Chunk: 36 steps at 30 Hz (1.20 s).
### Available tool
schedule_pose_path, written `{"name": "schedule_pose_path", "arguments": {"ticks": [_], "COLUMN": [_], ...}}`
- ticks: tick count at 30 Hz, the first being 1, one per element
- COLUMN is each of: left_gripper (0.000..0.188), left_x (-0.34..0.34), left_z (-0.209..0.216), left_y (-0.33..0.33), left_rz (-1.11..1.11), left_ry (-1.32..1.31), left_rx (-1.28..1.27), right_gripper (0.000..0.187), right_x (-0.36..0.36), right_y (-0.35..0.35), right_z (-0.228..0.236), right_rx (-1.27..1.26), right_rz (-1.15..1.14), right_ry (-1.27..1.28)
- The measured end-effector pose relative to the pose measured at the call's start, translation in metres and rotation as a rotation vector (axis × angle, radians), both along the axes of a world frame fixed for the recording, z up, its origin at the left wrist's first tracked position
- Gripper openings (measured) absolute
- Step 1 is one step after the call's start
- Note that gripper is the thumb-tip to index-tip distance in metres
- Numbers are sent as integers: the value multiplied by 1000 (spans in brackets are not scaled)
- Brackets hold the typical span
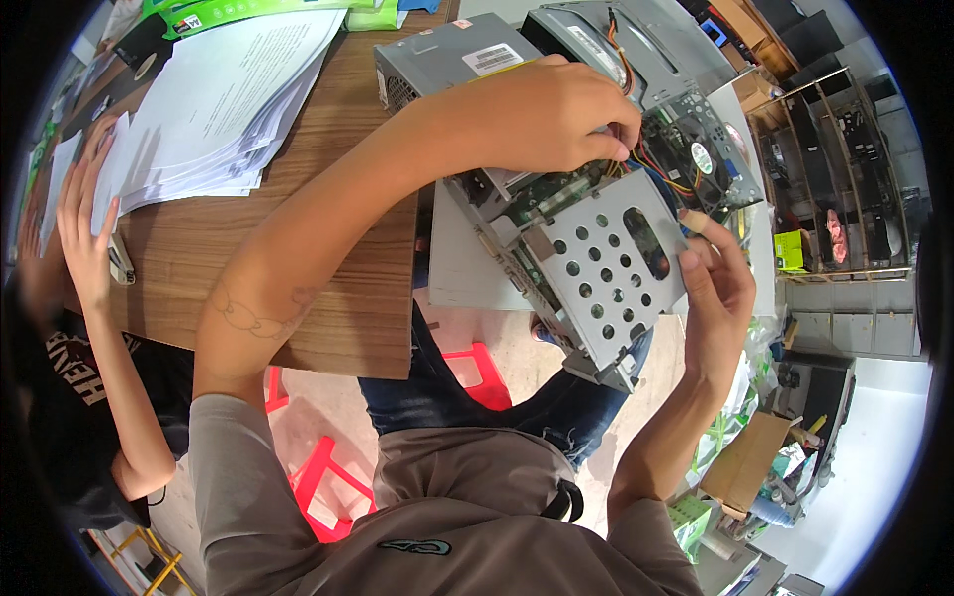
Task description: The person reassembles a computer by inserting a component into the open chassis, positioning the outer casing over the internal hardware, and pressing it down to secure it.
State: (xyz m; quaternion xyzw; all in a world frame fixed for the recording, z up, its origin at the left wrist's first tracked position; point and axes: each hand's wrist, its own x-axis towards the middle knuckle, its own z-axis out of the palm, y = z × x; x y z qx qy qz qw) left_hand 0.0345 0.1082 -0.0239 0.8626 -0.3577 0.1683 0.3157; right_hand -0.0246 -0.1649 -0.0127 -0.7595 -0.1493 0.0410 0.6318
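Observation:
An opened computer case lies in front of me, with a green circuit board (pixel 542 199) partly visible inside. My left hand (pixel 561 114) reaches over it from the left, its thumb and forefinger pinched together just above thin coloured wires (pixel 651 164). Whether a wire is between those fingertips is hidden. At the near side a silvery metal drive bracket (pixel 618 199), pierced with round holes and one long slot, sits tilted over the board. My right hand (pixel 717 288) grips its right edge between thumb and fingers. Beyond the bracket is a black cooling fan (pixel 686 149).
A grey metal box with a label (pixel 447 50) and a drive unit (pixel 586 45) stand at the far side. Stacked papers (pixel 238 89) lie on the wooden table (pixel 348 298). Another person's hand (pixel 89 199) rests by them. Red stools (pixel 328 487) stand below; a wire rack (pixel 845 179) is at right.

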Motion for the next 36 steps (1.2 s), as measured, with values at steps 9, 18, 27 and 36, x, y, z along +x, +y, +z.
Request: {"name": "schedule_pose_path", "arguments": {"ticks": [9,18,27,36], "left_gripper": [20,26,35,41], "left_x": [-2,-2,-4,-30], "left_z": [3,21,18,55], "left_y": [-1,-6,-15,-16], "left_rz": [6,-54,-99,-243], "left_ry": [5,200,244,1080], "left_rx": [-4,-134,-324,-528], "right_gripper": [37,38,41,45], "right_x": [1,25,34,53], "right_y": [2,1,-11,15], "right_z": [-4,17,11,55], "right_rx": [176,412,561,317], "right_rz": [13,-45,139,378], "right_ry": [40,161,388,436]}}
